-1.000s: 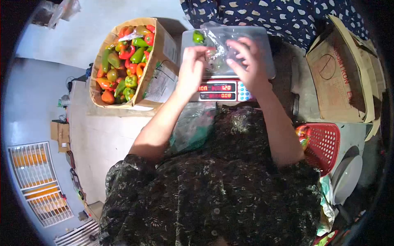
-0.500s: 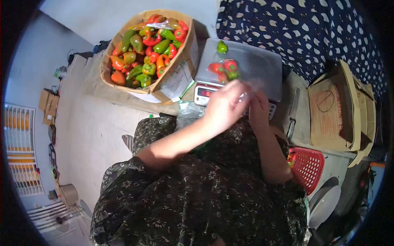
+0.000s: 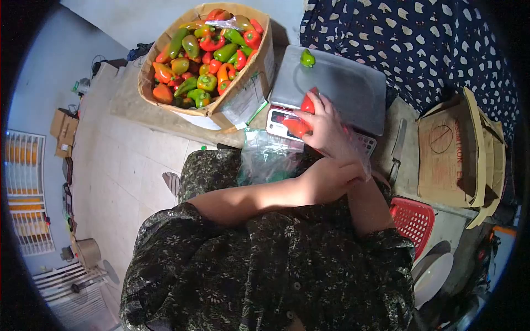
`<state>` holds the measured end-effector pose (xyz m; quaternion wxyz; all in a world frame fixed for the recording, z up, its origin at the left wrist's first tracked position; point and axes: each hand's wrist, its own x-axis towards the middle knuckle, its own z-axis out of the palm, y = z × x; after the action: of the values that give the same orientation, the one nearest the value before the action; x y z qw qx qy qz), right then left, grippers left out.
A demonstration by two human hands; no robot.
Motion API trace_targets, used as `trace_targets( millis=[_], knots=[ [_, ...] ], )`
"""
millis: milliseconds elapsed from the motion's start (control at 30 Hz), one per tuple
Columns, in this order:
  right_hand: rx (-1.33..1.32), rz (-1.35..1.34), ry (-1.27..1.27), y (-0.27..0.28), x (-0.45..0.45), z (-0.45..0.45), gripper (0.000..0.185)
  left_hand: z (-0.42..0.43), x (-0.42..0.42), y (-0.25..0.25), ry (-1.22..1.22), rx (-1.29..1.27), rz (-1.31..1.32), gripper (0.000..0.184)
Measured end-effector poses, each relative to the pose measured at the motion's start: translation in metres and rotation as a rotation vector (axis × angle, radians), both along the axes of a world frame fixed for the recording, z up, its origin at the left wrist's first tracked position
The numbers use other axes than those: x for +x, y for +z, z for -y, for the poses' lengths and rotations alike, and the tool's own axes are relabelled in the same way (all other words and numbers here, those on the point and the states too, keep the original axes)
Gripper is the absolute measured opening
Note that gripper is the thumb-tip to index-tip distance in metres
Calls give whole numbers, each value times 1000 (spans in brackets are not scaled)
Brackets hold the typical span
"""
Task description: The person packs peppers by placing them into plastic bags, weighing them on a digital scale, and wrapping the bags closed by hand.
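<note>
My right hand (image 3: pixel 324 128) is closed round red peppers (image 3: pixel 297 127) at the near left edge of the scale (image 3: pixel 348 88). Thin clear plastic (image 3: pixel 356 151) lies about that hand and wrist. Just below, my left hand (image 3: pixel 330 179) crosses my right wrist, its fingers pinched on the plastic. A green pepper (image 3: pixel 307 58) rests near the far left corner of the scale's grey plate. Part of the scale's display and keypad is hidden behind my right hand and the peppers.
A carton (image 3: pixel 232 113) full of red, green and orange peppers stands left of the scale. Clear bags (image 3: pixel 268 154) lie at my lap. To the right are a knife (image 3: pixel 397 146), an open cardboard box (image 3: pixel 447 157), a red basket (image 3: pixel 413 220) and a white basin (image 3: pixel 433 281). Patterned cloth (image 3: pixel 408 49) hangs behind.
My right hand has moved onto the peppers and closed on them, with the plastic now about its wrist. The peppers have shifted toward the scale's near edge. My left hand has drawn back toward me.
</note>
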<state>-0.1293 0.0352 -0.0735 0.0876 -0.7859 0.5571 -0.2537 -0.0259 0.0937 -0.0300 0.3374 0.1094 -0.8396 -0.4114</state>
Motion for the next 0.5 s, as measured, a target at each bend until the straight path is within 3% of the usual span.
trace_targets(
  millis=[167, 367, 500],
  knots=[
    [-18, -112, -103, -4, 5, -5, 47, -5, 4, 5, -11, 102, 42, 20],
    [82, 35, -89, -8, 0, -3, 47, -12, 7, 11, -17, 130, 29, 18],
    [-61, 177, -37, 1, -12, 0, 44, -6, 4, 24, -45, 79, 20, 20]
  ],
)
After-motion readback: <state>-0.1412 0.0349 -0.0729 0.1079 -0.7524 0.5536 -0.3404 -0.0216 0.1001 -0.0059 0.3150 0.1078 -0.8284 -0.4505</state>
